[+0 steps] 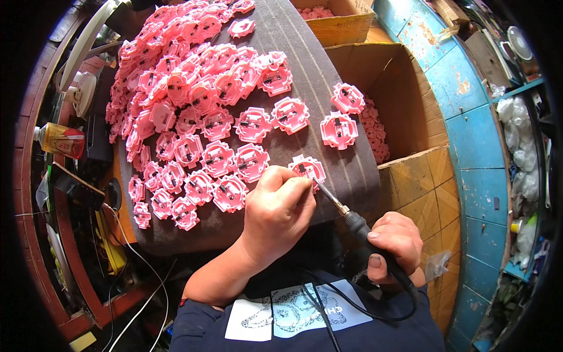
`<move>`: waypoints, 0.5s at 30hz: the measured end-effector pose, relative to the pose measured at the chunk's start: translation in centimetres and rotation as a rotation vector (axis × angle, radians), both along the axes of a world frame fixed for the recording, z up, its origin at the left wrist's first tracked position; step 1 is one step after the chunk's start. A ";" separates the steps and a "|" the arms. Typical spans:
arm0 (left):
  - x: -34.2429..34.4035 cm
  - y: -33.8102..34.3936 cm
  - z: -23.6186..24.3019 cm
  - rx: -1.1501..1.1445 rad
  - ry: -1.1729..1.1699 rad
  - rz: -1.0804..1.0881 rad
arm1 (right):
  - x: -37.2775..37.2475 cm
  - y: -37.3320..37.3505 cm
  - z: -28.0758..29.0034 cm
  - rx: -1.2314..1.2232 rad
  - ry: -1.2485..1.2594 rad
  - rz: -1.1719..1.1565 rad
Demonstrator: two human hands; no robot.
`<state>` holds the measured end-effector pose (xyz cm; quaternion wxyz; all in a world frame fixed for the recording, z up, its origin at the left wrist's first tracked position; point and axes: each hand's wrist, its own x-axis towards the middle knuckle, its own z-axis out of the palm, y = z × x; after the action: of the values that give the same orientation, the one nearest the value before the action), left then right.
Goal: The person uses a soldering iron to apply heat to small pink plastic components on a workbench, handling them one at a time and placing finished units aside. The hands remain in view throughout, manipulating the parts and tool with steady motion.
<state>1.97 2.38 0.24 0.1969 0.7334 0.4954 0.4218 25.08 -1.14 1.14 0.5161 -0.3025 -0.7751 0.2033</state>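
Note:
My right hand (399, 242) is wrapped round the dark handle of a soldering iron (358, 224). Its metal tip points up and left, meeting the near edge of a pink plastic housing (307, 168) with small black parts inside. Beside that housing, my left hand (277, 205) is closed in a pinch; what sits between the fingertips is hidden. Two more pink housings (339, 130) lie just beyond, near the right edge of the dark cloth. To the left, similar housings (229, 193) lie in loose rows, with a large heap (193, 76) behind them.
The dark striped cloth (316, 64) covers the table. At its right stands an open cardboard box (410, 105) with pink parts inside; another box (343, 29) is behind. A bottle (61, 141) and white cables (141, 252) are at left. The iron's black cord (413, 299) loops over my lap.

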 end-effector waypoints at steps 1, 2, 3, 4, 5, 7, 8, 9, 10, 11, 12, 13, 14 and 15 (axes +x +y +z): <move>0.0 0.0 0.0 0.000 0.000 0.000 | 0.0 0.0 0.0 0.002 -0.012 0.000; 0.0 0.0 0.0 0.000 0.002 -0.001 | 0.0 0.0 0.0 0.000 -0.015 0.003; 0.0 0.0 -0.1 0.000 0.004 -0.001 | 0.0 0.0 0.0 -0.004 -0.018 0.008; 0.0 -0.1 -0.1 0.000 0.005 0.000 | 0.1 0.0 0.0 -0.007 -0.021 0.012; -0.1 -0.1 -0.1 -0.005 0.004 -0.001 | 0.1 0.0 0.0 -0.010 -0.023 0.016; 0.0 -0.1 0.0 -0.014 0.001 -0.002 | 0.2 -0.1 0.0 -0.015 -0.028 0.023; 0.0 0.0 0.0 -0.010 -0.003 -0.003 | 0.1 -0.1 -0.1 -0.017 -0.027 0.023; 0.0 0.0 -0.1 -0.006 -0.005 -0.002 | 0.1 -0.1 -0.1 -0.019 -0.025 0.024; 0.0 0.0 -0.1 -0.002 -0.008 -0.001 | 0.1 0.0 -0.1 -0.021 -0.023 0.025; 0.0 -0.1 -0.1 -0.007 -0.008 0.000 | 0.0 0.0 0.0 -0.019 -0.026 0.027; 0.0 -0.1 -0.1 -0.011 -0.009 -0.002 | 0.0 0.0 0.1 -0.017 -0.031 0.027; 0.0 0.0 -0.1 -0.015 -0.009 -0.003 | 0.0 0.1 0.2 -0.015 -0.036 0.027; 0.0 0.0 -0.1 -0.013 -0.009 -0.004 | 0.0 0.1 0.2 -0.016 -0.036 0.030; 0.0 0.0 -0.1 -0.011 -0.010 -0.004 | 0.0 0.1 0.2 -0.018 -0.035 0.033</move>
<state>1.95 2.37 0.14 0.2043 0.7313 0.4953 0.4221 25.12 -1.04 1.39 0.4962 -0.2977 -0.7872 0.2132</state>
